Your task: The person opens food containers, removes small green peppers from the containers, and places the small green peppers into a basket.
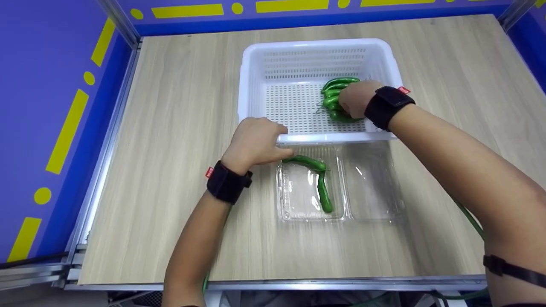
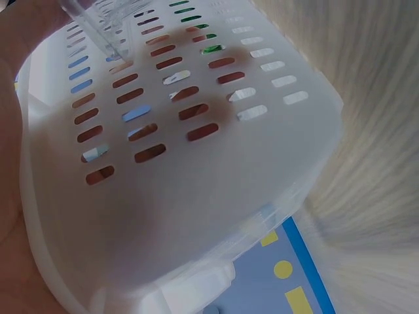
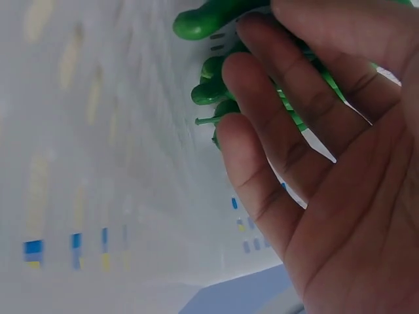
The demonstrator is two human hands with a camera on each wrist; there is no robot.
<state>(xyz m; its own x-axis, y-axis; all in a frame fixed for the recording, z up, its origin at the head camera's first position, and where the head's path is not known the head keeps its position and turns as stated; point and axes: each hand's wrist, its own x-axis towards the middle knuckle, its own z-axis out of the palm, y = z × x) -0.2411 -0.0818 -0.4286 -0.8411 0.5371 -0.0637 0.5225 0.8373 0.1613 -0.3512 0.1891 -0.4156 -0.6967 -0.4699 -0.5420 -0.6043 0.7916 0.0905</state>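
My left hand (image 1: 258,143) grips the near-left rim of a white perforated basket (image 1: 315,137), fingers over the edge and thumb outside. In the left wrist view the basket wall (image 2: 196,190) fills most of the picture. Inside the basket, at its right side, my right hand (image 1: 357,98) reaches down onto a pile of long green peppers (image 1: 331,101). The right wrist view has its fingers (image 3: 262,170) loosely bent, fingertips against the peppers (image 3: 211,90). Just in front of the basket, an open clear plastic clamshell box (image 1: 298,196) holds two green peppers (image 1: 325,196) in its left half.
The box's clear lid (image 1: 371,192) lies flat to the right of its base. Beneath everything is a light wood tabletop (image 1: 183,106) with a metal front edge (image 1: 341,285). Blue panels with yellow marks (image 1: 51,106) stand at the left and back.
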